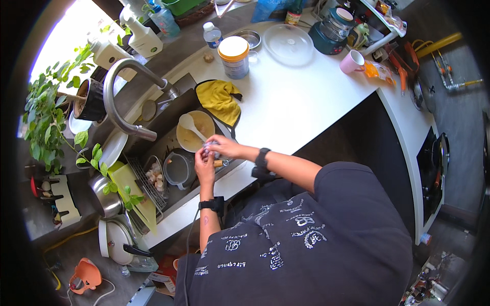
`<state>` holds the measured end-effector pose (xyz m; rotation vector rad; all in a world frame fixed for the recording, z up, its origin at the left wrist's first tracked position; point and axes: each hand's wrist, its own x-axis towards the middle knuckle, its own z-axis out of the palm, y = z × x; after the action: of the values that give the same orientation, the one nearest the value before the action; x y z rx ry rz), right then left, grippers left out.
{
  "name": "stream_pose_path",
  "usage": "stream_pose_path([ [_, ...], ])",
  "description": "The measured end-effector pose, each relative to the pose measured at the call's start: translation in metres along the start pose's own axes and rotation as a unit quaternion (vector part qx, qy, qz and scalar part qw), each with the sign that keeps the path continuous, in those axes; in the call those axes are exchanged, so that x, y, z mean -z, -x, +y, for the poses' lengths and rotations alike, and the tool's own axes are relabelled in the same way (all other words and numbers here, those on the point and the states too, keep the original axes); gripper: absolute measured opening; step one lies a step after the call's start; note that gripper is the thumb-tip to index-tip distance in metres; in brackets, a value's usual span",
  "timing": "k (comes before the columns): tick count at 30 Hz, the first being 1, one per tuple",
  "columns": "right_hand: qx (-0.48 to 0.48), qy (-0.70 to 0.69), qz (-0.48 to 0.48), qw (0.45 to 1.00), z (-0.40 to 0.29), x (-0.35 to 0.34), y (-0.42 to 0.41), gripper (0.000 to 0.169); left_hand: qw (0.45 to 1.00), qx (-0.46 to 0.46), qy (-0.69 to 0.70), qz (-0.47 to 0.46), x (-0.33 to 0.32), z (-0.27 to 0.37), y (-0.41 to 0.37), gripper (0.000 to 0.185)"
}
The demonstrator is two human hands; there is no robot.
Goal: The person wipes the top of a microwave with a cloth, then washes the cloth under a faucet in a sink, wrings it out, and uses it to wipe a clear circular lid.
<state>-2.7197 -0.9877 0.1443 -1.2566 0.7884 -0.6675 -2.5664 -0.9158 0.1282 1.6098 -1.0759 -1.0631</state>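
Observation:
My left hand (205, 166) and my right hand (226, 147) meet over the front edge of the sink (151, 149). Between them is a white plastic spoon (187, 121), its bowl pointing away from me. A greyish, crumpled scrubber (211, 150) is bunched around the spoon's handle, pressed by the fingers of my right hand. My left fingers grip at the same spot, partly hiding the handle. Below the spoon's bowl sits a round yellowish bowl (204, 120) with wet residue. Beside it stands a dark pot (179, 169) holding liquid. A wooden handle (219, 163) shows just behind my hands.
A curved faucet (111, 95) arches over the sink. Eggshells fill a wire basket (156, 178). A yellow cloth (220, 100) drapes over the sink corner. An orange-rimmed tub (234, 63) and a clear plastic lid (288, 44) stand on the white counter (283, 99). Plant leaves (95, 158) overhang the left side.

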Motion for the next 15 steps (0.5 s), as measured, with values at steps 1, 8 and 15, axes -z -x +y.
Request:
stream_pose_path([
  [1, -0.054, -0.018, -0.004, 0.998, -0.009, 0.019, 0.017, 0.039, 0.998, -0.033, -0.041, -0.027, -0.012, 0.012, -0.001, 0.040],
  [8, 0.051, 0.261, 0.052, 0.963, -0.029, 0.122, 0.103, 0.031, 0.966, -0.133, -0.118, -0.186, -0.089, 0.083, 0.011, 0.034],
  [15, 0.056, 0.240, 0.024, 0.969, -0.029, 0.211, 0.151, 0.017, 0.883, -0.045, -0.300, -0.358, -0.158, 0.135, 0.017, 0.030],
])
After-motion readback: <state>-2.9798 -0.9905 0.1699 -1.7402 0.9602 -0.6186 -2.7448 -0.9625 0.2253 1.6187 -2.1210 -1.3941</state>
